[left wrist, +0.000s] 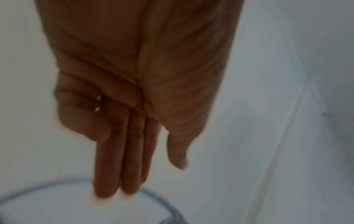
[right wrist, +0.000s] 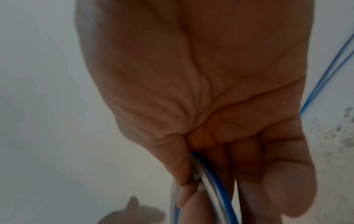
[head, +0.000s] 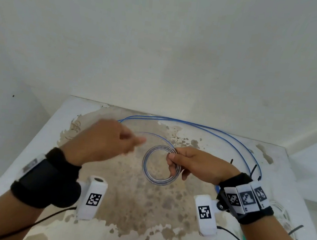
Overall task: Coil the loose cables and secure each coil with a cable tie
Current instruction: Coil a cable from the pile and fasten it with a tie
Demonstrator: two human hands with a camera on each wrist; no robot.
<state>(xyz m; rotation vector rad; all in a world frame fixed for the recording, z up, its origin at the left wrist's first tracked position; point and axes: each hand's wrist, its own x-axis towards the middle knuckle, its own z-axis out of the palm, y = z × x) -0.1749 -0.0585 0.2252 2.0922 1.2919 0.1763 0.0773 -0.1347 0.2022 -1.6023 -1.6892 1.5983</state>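
A: How many things do you count?

B: One blue cable (head: 220, 135), one coil (head: 155, 175) from it, two hands, and three black cable ties (head: 254, 170) by the right wrist.

A: How does the coil look, and where is it?

B: Round, several thin loops, blue and clear, above the stained table (head: 125, 200). The right hand (head: 194, 163) pinches its right side. The left hand (head: 101, 139) is blurred, fingers mostly straight, holding nothing that I can see

We see soft, even daylight on the table (head: 164, 208), with faint shadows and no glare. Our left hand (head: 102, 139) smears with motion blur in the head view. Both wrist views are dim, soft and unfocused; straight lines bow toward the edges.
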